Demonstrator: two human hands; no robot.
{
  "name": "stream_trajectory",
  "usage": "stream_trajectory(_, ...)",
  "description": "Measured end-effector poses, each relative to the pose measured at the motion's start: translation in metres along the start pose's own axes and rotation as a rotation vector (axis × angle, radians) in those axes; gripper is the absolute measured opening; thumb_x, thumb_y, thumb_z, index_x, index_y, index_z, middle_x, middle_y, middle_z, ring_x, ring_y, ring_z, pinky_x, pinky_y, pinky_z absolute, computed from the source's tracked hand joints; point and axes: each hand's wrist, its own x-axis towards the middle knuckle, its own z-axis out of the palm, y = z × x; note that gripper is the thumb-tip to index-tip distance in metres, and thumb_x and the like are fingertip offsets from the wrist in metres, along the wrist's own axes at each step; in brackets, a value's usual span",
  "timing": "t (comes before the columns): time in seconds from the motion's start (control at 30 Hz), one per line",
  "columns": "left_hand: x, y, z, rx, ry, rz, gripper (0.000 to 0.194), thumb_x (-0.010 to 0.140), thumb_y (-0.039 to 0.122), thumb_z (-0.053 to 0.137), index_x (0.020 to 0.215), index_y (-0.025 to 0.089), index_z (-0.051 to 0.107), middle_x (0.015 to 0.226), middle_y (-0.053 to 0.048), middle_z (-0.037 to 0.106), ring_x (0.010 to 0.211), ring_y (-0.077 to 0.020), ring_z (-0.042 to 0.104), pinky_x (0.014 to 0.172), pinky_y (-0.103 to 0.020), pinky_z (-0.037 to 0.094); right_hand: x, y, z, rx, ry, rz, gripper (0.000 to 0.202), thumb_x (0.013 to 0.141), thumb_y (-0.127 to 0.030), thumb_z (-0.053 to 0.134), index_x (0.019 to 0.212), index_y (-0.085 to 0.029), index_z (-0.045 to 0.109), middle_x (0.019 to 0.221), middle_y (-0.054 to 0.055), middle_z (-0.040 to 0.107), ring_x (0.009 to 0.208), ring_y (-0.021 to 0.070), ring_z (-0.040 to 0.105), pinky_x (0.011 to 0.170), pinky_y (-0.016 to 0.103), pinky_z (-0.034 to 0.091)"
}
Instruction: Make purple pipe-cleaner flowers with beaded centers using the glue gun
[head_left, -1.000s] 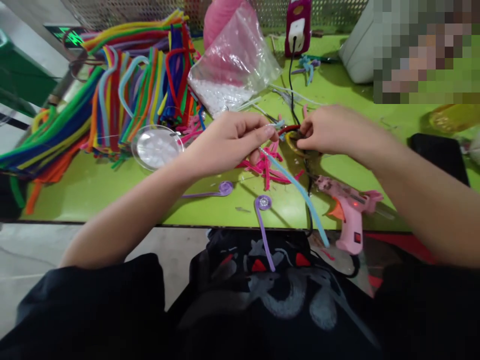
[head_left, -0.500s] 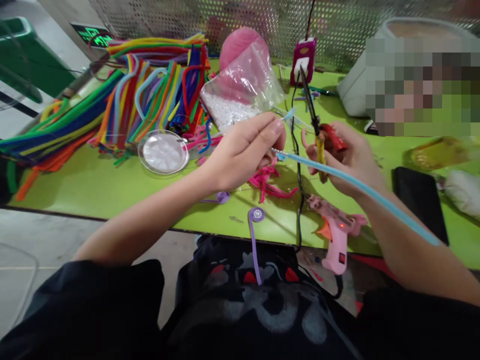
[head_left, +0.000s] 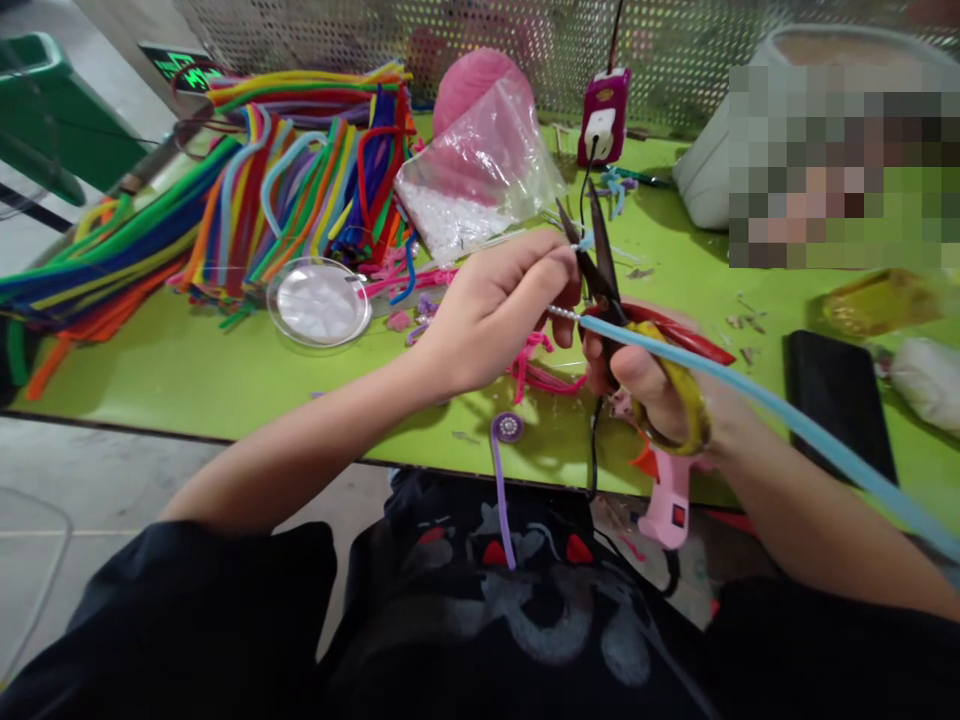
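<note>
Pinched in my left hand (head_left: 517, 295) is a light-blue pipe cleaner (head_left: 739, 385) with a stripped, wire-like stretch near my fingers. Its long fuzzy end runs right, over my right forearm, and a small blue tip pokes out above my left fingers. My right hand (head_left: 637, 375) grips scissors (head_left: 606, 285) with one red and one yellow handle. The scissor blades are spread, and the small blue tip lies at them; whether they touch it I cannot tell. Below, a purple pipe cleaner (head_left: 501, 500) with a coiled, beaded head hangs over the table edge.
Bundles of colourful pipe cleaners (head_left: 300, 200) lie at the left. Nearby are a clear dish (head_left: 319, 300), a plastic bag of white bits (head_left: 465, 200) and a pink ball (head_left: 480, 95). A pink glue gun (head_left: 667, 500), its cord and a black phone (head_left: 836, 405) lie at the right.
The scissors have swung from closed and upright to spread blades, coming left to the blue tip by my left hand. My right hand has turned and moved left, over the glue gun.
</note>
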Motion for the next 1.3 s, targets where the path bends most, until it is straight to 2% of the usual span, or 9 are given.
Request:
stream_trajectory(0.1,-0.001,-0.001,0.002,0.012,-0.008,0.011,0.036,0.112,0.024,0.043,0.079,0.020,0.059,0.071,0.003,0.067,0.060,-0.0077,0.070,0.059,-0.019,0.057,0.001,-0.006,0.002,0.034,0.016,0.027,0.073,0.092,-0.093,0.059,0.080,-0.021,0.050,0.067,0.000,0.052,0.060,0.0121,0.045,0.054,0.030,0.033)
stream_trajectory(0.23,-0.003,-0.002,0.001,0.069,-0.004,0.035,0.038,0.111,0.022,0.046,0.076,0.021,0.059,0.075,0.002,0.069,0.068,-0.0078,0.071,0.069,-0.020,0.061,0.002,-0.021,0.002,0.022,0.042,0.072,0.070,0.090,-0.085,0.070,0.075,-0.020,0.051,0.066,0.000,0.051,0.061,0.0113,0.044,0.055,0.030,0.032)
stream_trajectory(0.37,-0.005,-0.002,-0.001,0.072,-0.018,0.060,0.038,0.113,0.024,0.047,0.077,0.021,0.059,0.073,0.003,0.067,0.072,-0.0088,0.072,0.076,-0.022,0.063,0.003,-0.030,0.004,-0.013,0.053,0.111,0.073,0.088,-0.089,0.068,0.069,-0.021,0.047,0.062,0.000,0.046,0.059,0.0114,0.041,0.054,0.031,0.030)
stream_trajectory(0.57,-0.006,0.007,-0.001,0.218,-0.055,-0.128,0.044,0.115,0.032,0.041,0.080,0.021,0.064,0.081,0.001,0.067,0.092,-0.0149,0.081,0.080,-0.027,0.066,0.003,-0.030,0.009,-0.074,0.098,0.136,0.074,0.087,-0.093,0.062,0.071,-0.021,0.052,0.064,0.001,0.052,0.059,0.0129,0.047,0.055,0.030,0.035)
stream_trajectory(0.67,-0.006,0.011,-0.001,0.221,-0.058,-0.157,0.043,0.115,0.031,0.041,0.080,0.021,0.065,0.084,0.000,0.067,0.099,-0.0178,0.082,0.082,-0.029,0.066,0.003,-0.032,0.011,-0.093,0.108,0.132,0.076,0.087,-0.096,0.059,0.074,-0.021,0.055,0.067,0.002,0.057,0.061,0.0139,0.051,0.056,0.030,0.037)
stream_trajectory(0.83,-0.006,0.012,-0.002,0.149,-0.056,-0.120,0.040,0.113,0.024,0.045,0.075,0.021,0.058,0.078,0.002,0.066,0.091,-0.0146,0.079,0.083,-0.027,0.063,0.001,-0.035,0.009,-0.102,0.102,0.141,0.075,0.092,-0.093,0.058,0.070,-0.021,0.050,0.062,0.000,0.049,0.059,0.0124,0.043,0.055,0.030,0.032)
stream_trajectory(0.97,-0.005,0.012,-0.005,0.081,-0.078,-0.081,0.039,0.112,0.026,0.048,0.074,0.022,0.054,0.072,0.003,0.065,0.077,-0.0111,0.073,0.077,-0.023,0.060,-0.001,-0.032,0.010,-0.099,0.119,0.123,0.072,0.094,-0.085,0.063,0.067,-0.021,0.048,0.061,-0.001,0.045,0.059,0.0113,0.040,0.054,0.030,0.028)
stream_trajectory(1.07,-0.004,0.011,-0.008,0.131,-0.084,-0.107,0.040,0.114,0.029,0.047,0.075,0.022,0.054,0.071,0.002,0.066,0.076,-0.0113,0.074,0.075,-0.022,0.060,-0.004,-0.029,0.010,-0.080,0.133,0.121,0.065,0.097,-0.077,0.068,0.069,-0.020,0.053,0.061,-0.002,0.045,0.058,0.0098,0.039,0.054,0.028,0.024)
stream_trajectory(1.3,-0.002,0.012,-0.013,0.119,-0.122,-0.132,0.041,0.114,0.029,0.047,0.075,0.022,0.057,0.069,0.004,0.063,0.069,-0.0085,0.073,0.071,-0.020,0.057,-0.008,-0.030,0.006,-0.001,0.137,0.148,0.058,0.095,-0.066,0.077,0.069,-0.018,0.057,0.063,-0.002,0.052,0.060,0.0085,0.048,0.054,0.024,0.033)
